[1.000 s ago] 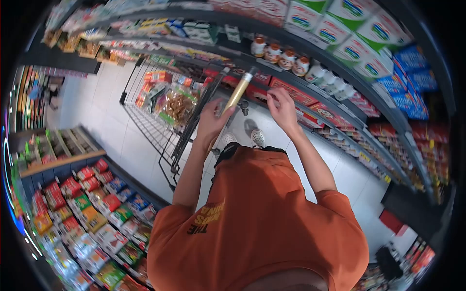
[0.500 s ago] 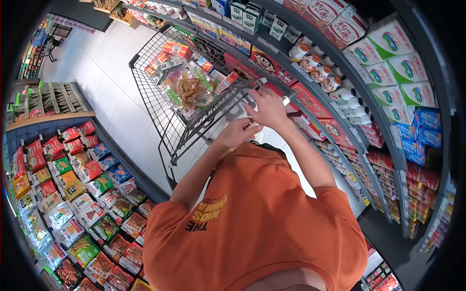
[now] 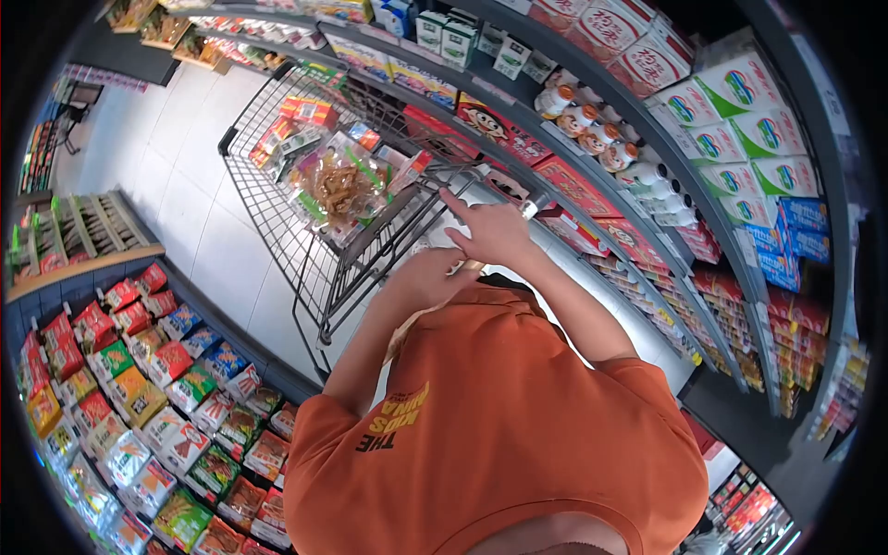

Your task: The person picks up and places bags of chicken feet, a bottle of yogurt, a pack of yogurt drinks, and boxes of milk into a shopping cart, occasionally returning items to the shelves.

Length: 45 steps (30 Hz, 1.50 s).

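Pale floor tiles are running between dark grey stocked shelves and a sloping display of colourful packets. Beside the person, a dark wire shopping cart is holding boxes and a clear bag of brown food. The left hand is curling at a pale yellow piece; how firmly, I cannot tell. The right hand is spreading its thumb and forefinger, its grip unclear, near the cart.
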Each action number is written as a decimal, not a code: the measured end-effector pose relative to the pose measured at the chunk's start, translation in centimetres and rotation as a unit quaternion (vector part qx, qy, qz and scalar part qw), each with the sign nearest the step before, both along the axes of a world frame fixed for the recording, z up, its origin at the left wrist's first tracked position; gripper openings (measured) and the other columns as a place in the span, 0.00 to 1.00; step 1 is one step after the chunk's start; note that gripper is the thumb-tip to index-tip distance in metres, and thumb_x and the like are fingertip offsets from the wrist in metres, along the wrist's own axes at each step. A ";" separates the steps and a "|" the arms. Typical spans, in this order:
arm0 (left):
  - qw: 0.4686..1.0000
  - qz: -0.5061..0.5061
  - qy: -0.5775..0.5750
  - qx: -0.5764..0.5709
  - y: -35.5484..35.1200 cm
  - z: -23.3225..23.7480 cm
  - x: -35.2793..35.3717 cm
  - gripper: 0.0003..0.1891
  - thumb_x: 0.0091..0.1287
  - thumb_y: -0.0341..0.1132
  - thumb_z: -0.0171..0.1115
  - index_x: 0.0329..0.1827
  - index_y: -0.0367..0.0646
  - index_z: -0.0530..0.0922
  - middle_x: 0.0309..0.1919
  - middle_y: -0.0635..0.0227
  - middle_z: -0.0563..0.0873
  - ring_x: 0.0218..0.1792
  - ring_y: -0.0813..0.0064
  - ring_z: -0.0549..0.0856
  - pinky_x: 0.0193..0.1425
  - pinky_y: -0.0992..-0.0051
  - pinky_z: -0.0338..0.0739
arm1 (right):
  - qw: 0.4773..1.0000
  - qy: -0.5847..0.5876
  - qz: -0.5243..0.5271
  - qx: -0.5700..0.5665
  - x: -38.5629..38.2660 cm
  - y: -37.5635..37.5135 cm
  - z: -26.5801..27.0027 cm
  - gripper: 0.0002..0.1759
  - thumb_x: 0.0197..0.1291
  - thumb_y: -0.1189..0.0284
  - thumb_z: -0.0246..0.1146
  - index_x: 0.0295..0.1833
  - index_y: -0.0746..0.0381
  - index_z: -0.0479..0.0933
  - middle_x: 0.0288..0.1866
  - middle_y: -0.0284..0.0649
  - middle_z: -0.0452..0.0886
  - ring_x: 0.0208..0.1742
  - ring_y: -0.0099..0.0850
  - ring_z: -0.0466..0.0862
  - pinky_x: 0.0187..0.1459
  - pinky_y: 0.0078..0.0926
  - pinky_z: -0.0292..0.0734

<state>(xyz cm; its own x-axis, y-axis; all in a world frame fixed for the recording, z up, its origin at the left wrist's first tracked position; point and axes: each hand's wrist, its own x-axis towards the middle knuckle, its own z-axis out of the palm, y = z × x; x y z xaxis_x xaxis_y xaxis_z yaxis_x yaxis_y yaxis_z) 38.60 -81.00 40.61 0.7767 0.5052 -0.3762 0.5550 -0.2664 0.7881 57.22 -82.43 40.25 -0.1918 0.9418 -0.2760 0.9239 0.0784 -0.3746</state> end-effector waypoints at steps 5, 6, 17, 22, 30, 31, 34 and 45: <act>0.977 0.210 -0.014 0.043 5.6 3.8 -1.0 0.20 0.71 0.48 0.61 0.52 0.41 0.84 0.37 0.57 0.90 0.40 0.65 0.89 0.45 0.65 0.80 | 0.999 0.002 -0.005 -0.046 -0.5 0.5 1.6 0.37 0.70 0.51 0.55 0.80 0.50 0.57 0.33 0.47 0.86 0.36 0.48 0.87 0.40 0.48 0.79; 0.962 0.261 -0.026 0.074 6.6 3.3 -0.9 0.20 0.71 0.50 0.61 0.54 0.43 0.85 0.38 0.60 0.91 0.40 0.68 0.89 0.46 0.65 0.80 | 1.000 0.002 -0.015 -0.021 -0.6 0.5 0.8 0.36 0.69 0.50 0.55 0.80 0.44 0.58 0.30 0.45 0.85 0.34 0.49 0.86 0.38 0.48 0.80; 0.984 0.171 0.024 0.046 11.0 -10.7 -3.4 0.25 0.75 0.54 0.53 0.46 0.37 0.82 0.34 0.46 0.86 0.43 0.47 0.86 0.48 0.61 0.77 | 0.997 0.054 -0.031 0.042 -0.8 1.3 0.4 0.33 0.67 0.53 0.56 0.75 0.51 0.67 0.31 0.47 0.85 0.35 0.49 0.86 0.39 0.47 0.78; 0.987 0.137 -0.081 0.020 11.2 -9.9 -3.5 0.25 0.72 0.54 0.59 0.38 0.36 0.85 0.29 0.47 0.85 0.33 0.50 0.85 0.41 0.60 0.76 | 0.990 0.087 -0.042 0.105 -0.9 1.9 0.0 0.29 0.65 0.56 0.58 0.71 0.49 0.72 0.30 0.46 0.85 0.31 0.49 0.85 0.36 0.48 0.79; 0.985 0.120 -0.054 0.112 13.0 -12.9 -5.0 0.18 0.70 0.45 0.64 0.35 0.35 0.84 0.27 0.45 0.83 0.30 0.47 0.82 0.36 0.58 0.74 | 0.987 0.064 -0.048 0.141 -1.9 4.0 -0.9 0.26 0.61 0.60 0.62 0.66 0.47 0.78 0.28 0.38 0.85 0.28 0.43 0.84 0.31 0.45 0.75; 0.985 0.120 -0.057 0.113 13.1 -13.1 -5.3 0.18 0.70 0.45 0.64 0.35 0.34 0.83 0.27 0.45 0.83 0.30 0.48 0.82 0.36 0.59 0.74 | 0.986 0.061 -0.045 0.149 -2.1 4.2 -1.0 0.26 0.61 0.60 0.62 0.66 0.47 0.78 0.28 0.38 0.85 0.28 0.43 0.84 0.31 0.45 0.75; 0.985 0.141 -0.048 0.087 13.3 -11.5 -5.6 0.19 0.71 0.45 0.64 0.36 0.34 0.83 0.28 0.45 0.83 0.29 0.48 0.81 0.37 0.60 0.74 | 0.996 0.039 -0.034 0.078 -2.8 5.4 0.5 0.27 0.61 0.60 0.59 0.67 0.52 0.75 0.32 0.45 0.86 0.36 0.48 0.86 0.38 0.49 0.79; 0.984 0.118 -0.086 0.101 16.9 -14.3 -8.9 0.22 0.71 0.50 0.63 0.40 0.34 0.82 0.24 0.47 0.81 0.27 0.54 0.81 0.35 0.61 0.73 | 0.999 0.009 -0.014 0.031 -5.2 8.2 1.4 0.26 0.65 0.57 0.56 0.66 0.54 0.74 0.36 0.45 0.86 0.39 0.46 0.87 0.41 0.49 0.80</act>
<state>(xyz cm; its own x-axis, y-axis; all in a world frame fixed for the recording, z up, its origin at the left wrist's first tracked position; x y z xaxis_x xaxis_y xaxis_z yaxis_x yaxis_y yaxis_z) 29.70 -64.11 26.29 0.6720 0.7303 -0.1228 0.4834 -0.3068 0.8199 51.98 -74.26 41.64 -0.1688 0.9623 -0.2133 0.9192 0.0756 -0.3864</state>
